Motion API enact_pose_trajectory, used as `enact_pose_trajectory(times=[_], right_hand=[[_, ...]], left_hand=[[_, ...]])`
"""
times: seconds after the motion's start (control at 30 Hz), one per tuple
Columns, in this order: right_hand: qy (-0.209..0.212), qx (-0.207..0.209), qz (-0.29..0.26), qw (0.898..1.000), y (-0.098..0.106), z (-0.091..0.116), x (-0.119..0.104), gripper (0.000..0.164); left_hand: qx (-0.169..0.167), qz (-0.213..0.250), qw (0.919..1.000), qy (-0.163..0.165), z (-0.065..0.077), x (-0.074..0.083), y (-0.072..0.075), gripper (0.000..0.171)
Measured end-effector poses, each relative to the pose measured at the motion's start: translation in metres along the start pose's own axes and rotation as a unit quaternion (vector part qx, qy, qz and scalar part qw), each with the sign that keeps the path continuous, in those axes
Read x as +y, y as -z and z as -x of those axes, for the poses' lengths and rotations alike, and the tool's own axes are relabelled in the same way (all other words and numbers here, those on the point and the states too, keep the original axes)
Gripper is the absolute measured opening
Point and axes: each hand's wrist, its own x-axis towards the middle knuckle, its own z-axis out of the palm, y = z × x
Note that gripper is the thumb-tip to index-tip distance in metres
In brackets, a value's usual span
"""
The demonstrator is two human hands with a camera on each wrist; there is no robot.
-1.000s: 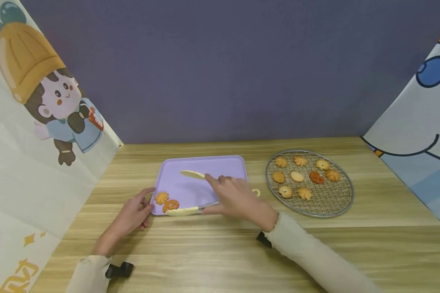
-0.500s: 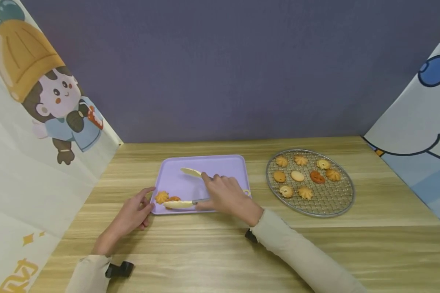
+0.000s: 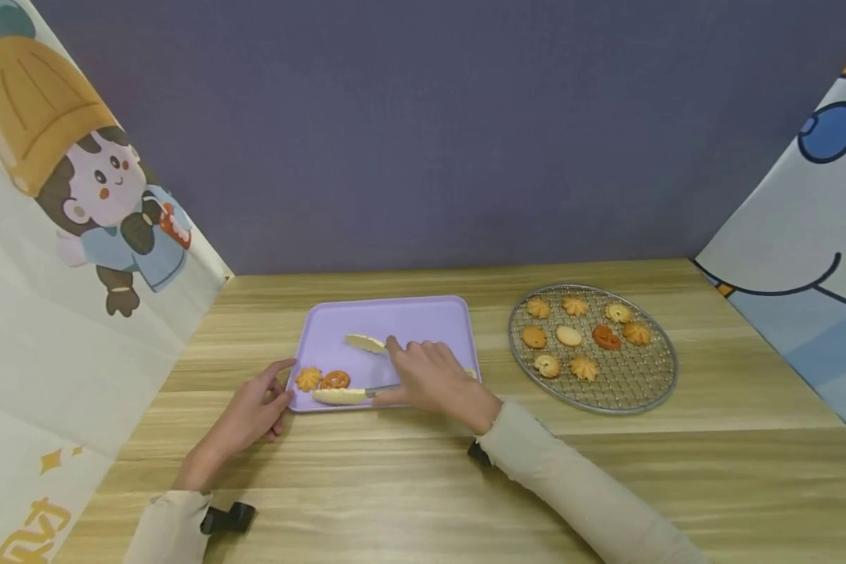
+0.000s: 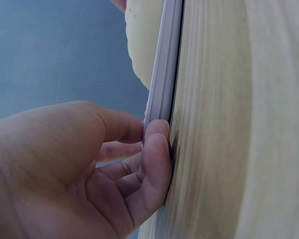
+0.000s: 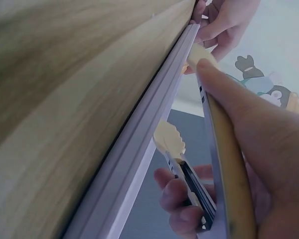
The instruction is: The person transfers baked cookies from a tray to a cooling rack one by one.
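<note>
A lilac tray (image 3: 416, 319) lies on the wooden table. My left hand (image 3: 254, 407) pinches its front-left corner, thumb above the rim and curled fingers against the side, as the left wrist view shows. My right hand (image 3: 433, 380) grips a pair of tongs (image 3: 341, 397) with cream scalloped tips and metal arms (image 5: 212, 149). The tongs are spread wide over the tray, thumb on the near arm and fingers round the far one. Nothing sits clamped between the tips. A flower-shaped cookie (image 3: 309, 379) and a pretzel-shaped cookie (image 3: 334, 380) rest at the tray's front left, just behind the near tip.
Right of the tray stands a round wire rack (image 3: 634, 392) bearing several cookies, among them a reddish pretzel-shaped cookie (image 3: 606, 338) and a pale oval cookie (image 3: 568, 336). A dark panel (image 3: 423, 141) rises behind the table (image 3: 366, 486), with printed cloths on both sides.
My right hand has brought the tongs slightly left and farther back over the tray. The pretzel-shaped cookie now lies a little farther from the front rim. My left hand stays at the corner.
</note>
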Motion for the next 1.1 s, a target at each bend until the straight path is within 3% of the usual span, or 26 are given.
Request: enact_pose_trajectory(times=[0.2,0.43,0.63,1.1], right_hand=[[-0.003,-0.012,-0.033,0.999,-0.001,-0.001,0.002,0.065],[0.009,-0.013,-0.042,0.999,-0.003,-0.002,0.005,0.049],[0.019,0.004,-0.041,0.999,-0.006,-0.003,0.009,0.045],[0.01,-0.004,-0.05,0.999,-0.005,-0.005,0.012,0.04]], left_hand=[[-0.003,-0.003,1.0,0.0,-0.002,0.0,0.0,0.052],[-0.005,-0.004,1.0,0.0,-0.002,0.0,0.001,0.052],[-0.008,0.0,1.0,0.001,-0.002,0.0,0.001,0.052],[-0.005,0.002,1.0,0.002,-0.004,-0.001,0.0,0.052]])
